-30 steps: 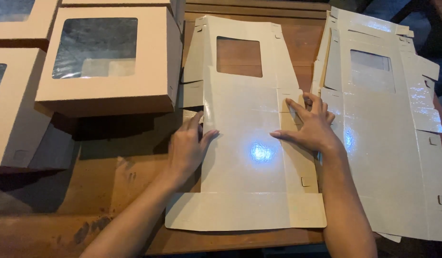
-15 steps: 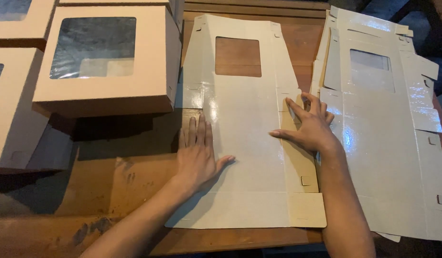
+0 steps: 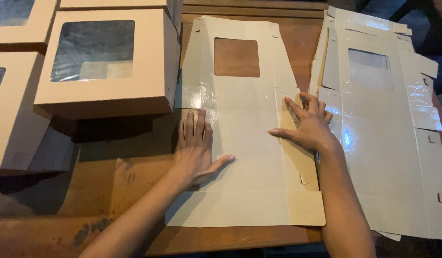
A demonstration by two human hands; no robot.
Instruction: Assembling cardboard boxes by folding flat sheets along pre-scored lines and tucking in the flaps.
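A flat, unfolded cardboard box blank (image 3: 244, 143) with a square window cut-out lies glossy side up on the wooden table (image 3: 135, 181). My left hand (image 3: 197, 150) presses flat on its left edge, fingers straight and together, thumb spread onto the panel. On the right side, the flap is folded over showing brown card, and my right hand (image 3: 307, 124) lies on it with fingers spread.
Assembled brown window boxes (image 3: 101, 62) stand at the left, more behind and beside them. A stack of flat glossy blanks (image 3: 388, 134) lies at the right, reaching the table's near edge.
My left hand slid from the blank's left panel to its left edge and flattened there. The right hand stayed on the folded right flap.
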